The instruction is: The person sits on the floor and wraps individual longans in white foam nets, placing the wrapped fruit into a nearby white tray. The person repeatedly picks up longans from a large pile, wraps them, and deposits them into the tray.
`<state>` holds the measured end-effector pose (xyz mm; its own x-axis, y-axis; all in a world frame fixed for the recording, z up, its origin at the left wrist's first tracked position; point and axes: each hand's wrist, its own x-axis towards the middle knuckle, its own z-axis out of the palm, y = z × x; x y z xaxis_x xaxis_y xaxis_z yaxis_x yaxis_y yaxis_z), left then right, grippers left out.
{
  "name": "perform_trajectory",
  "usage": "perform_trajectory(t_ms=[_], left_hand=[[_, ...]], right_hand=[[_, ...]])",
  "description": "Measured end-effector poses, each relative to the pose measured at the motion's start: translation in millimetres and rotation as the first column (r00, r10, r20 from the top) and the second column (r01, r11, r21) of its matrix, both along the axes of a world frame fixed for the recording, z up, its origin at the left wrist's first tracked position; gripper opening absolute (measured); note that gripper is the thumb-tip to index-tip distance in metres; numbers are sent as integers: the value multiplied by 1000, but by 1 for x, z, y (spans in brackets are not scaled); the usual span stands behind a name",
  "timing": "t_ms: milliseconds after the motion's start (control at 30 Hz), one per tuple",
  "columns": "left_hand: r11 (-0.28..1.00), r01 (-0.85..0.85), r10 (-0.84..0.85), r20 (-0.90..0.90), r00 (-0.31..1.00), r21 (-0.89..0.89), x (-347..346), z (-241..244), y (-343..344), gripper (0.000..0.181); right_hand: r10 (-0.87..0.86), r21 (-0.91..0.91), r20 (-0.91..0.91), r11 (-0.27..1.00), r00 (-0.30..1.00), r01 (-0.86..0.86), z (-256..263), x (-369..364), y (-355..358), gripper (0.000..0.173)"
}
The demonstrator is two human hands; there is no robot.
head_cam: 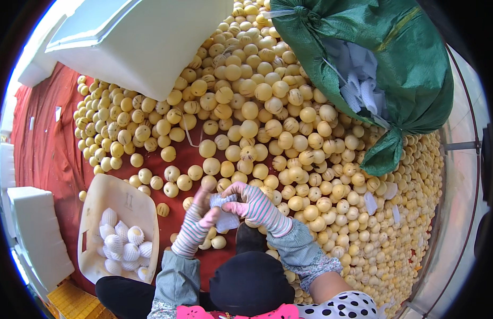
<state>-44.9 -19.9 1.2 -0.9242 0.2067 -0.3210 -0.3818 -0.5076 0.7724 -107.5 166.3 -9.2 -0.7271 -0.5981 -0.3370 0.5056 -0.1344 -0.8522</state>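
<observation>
My right hand [256, 204], in a striped fingerless glove, pinches a white foam net sleeve [226, 219] between thumb and fingers. At the sleeve's left edge is my left hand [196, 223], gloved alike, its thumb and fingers around that side; its exact contact is partly hidden. Around and beyond both hands lie a great many pale yellow pepino melons [249, 128], some with dark stripes. To the left stands a cream plastic crate [120, 191], holding several melons in white foam net sleeves [114, 243].
A green woven sack [414, 79] with white foam sleeves [356, 79] showing through its opening rests on the melons at upper right. White foam boxes [150, 44] stand at upper left and far left. Red cloth [43, 131] covers the ground. A yellow crate [77, 301] sits at lower left.
</observation>
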Motion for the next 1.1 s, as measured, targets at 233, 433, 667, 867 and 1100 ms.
perform_trajectory(t_ms=[233,433,667,867,1100], left_hand=[[901,268,-360,244,901,340,-1,6,17,53],[770,344,-524,226,821,537,20,15,41,60],[999,-35,23,450,893,19,4,3,53,31],[984,-109,135,198,971,-139,-24,-12,66,75],[979,22,-73,245,967,204,-12,-6,58,82]], right_hand=[[-321,-104,285,926,903,362,8,32,15,16],[553,626,-720,255,420,737,-22,-60,29,37],[527,724,-655,231,541,650,-51,-133,55,51],[24,416,-560,872,828,256,-11,-22,39,44],[-536,201,60,833,842,516,-22,7,44,38]])
